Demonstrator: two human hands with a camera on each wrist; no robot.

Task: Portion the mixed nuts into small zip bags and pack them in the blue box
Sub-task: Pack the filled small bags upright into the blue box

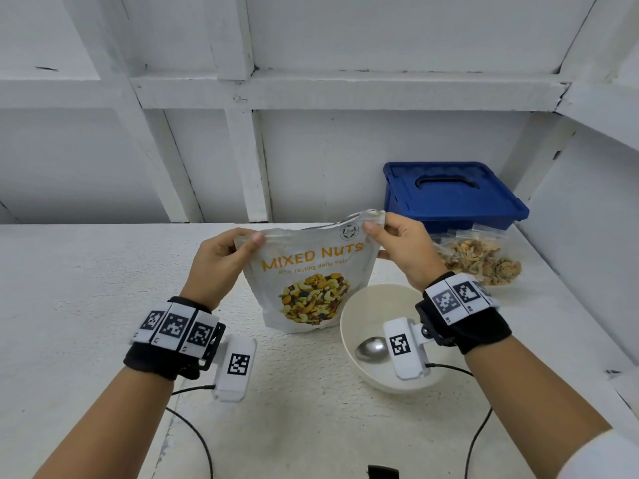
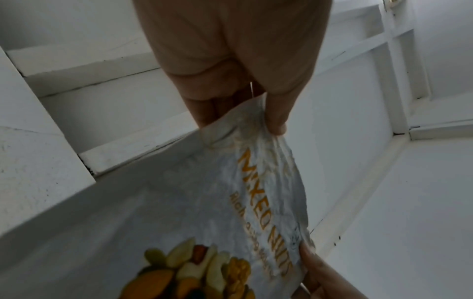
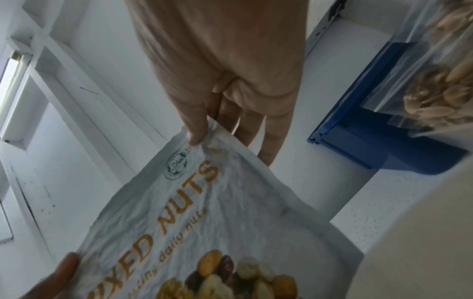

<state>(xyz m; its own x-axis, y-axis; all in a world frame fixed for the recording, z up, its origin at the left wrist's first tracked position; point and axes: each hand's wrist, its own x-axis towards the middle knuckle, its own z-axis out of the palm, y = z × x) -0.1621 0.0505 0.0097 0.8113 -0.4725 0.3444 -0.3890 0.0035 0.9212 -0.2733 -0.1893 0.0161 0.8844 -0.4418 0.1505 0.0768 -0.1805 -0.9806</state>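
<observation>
The white mixed nuts pouch [image 1: 307,271] stands upright at the middle of the white table [image 1: 86,288], its top corners pinched by the left hand [image 1: 221,261] and the right hand [image 1: 403,243], thumbs in front. Just right of it is a cream bowl [image 1: 356,316] holding a metal spoon [image 1: 371,349]. Filled small zip bags [image 1: 480,259] lie at the far right, touching the closed blue box [image 1: 453,195] in the corner; the table's left half lies bare.

White speckled table [image 1: 86,305], blue box [image 1: 453,198] in its far right corner, filled zip bags [image 1: 480,257] just before it, cream bowl [image 1: 352,316] nearer, nut pouch [image 1: 311,285] standing mid-table
</observation>
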